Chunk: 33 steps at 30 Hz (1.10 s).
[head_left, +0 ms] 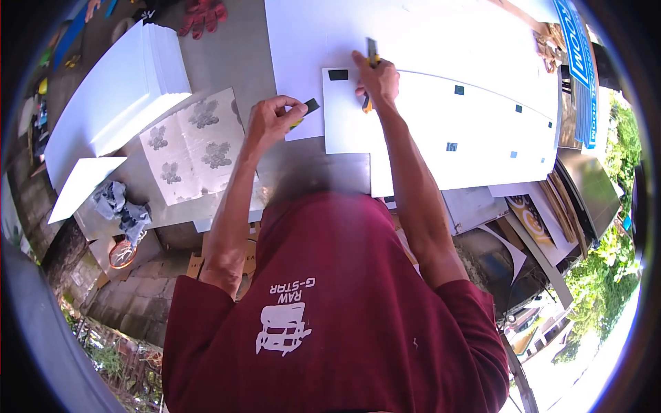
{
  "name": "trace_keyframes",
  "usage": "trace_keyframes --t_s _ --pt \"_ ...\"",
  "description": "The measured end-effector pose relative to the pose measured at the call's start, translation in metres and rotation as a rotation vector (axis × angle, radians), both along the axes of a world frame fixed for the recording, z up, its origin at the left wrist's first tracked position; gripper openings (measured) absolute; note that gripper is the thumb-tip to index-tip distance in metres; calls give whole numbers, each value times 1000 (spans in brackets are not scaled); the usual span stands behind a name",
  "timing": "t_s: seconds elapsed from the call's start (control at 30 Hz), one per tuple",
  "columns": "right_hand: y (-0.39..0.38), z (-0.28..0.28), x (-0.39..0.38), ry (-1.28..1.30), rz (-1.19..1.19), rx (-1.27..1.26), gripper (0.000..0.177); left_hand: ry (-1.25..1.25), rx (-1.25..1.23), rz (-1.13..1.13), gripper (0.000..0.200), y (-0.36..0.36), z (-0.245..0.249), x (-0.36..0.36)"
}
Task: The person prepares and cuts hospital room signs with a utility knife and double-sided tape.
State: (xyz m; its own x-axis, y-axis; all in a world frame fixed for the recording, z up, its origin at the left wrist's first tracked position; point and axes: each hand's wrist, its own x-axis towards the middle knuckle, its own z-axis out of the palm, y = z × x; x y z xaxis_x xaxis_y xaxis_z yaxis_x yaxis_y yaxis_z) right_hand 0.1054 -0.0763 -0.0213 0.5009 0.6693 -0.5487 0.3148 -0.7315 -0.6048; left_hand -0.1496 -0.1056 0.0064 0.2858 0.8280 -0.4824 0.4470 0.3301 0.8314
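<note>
My left hand (274, 118) pinches a small dark rectangular piece (312, 105) at the left edge of a white sheet (441, 131). A bit of yellow shows under its fingers; I cannot tell what that is. My right hand (377, 79) grips a yellow utility knife (372, 51), blade end pointing away from me, at the top left part of the sheet. A dark square (337, 74) is stuck on the sheet just left of that hand. Several more small dark squares (459, 89) dot the sheet to the right.
A larger white board (310, 34) lies under the sheet. A stack of white boards (117, 96) sits at the left, beside paper with grey blotches (196, 144) and a crumpled rag (124, 206). Red gloves (203, 14) lie at the far edge. A blue sign (582, 62) stands at the right.
</note>
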Motion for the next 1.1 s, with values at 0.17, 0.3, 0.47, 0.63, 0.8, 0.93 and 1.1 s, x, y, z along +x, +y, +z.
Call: trace_keyframes --t_s 0.17,0.3,0.47,0.63,0.8,0.93,1.1 --pt "-54 50 10 470 98 186 38 -94 -90 -44 21 -31 19 18" --pt "-106 49 1 557 164 106 34 -54 -49 -156 21 -49 27 27" --pt "-138 38 -7 564 115 142 25 -49 -30 -214 19 -61 24 33" --pt "-153 44 -12 599 91 163 22 8 -26 -283 23 -66 21 30" --pt "-161 53 -16 375 223 278 12 -28 172 -307 38 -77 18 29" --pt "-171 67 -18 180 361 588 8 -50 460 -314 59 -90 18 29" --pt "-181 88 -15 156 399 591 14 21 513 -197 85 -103 28 30"
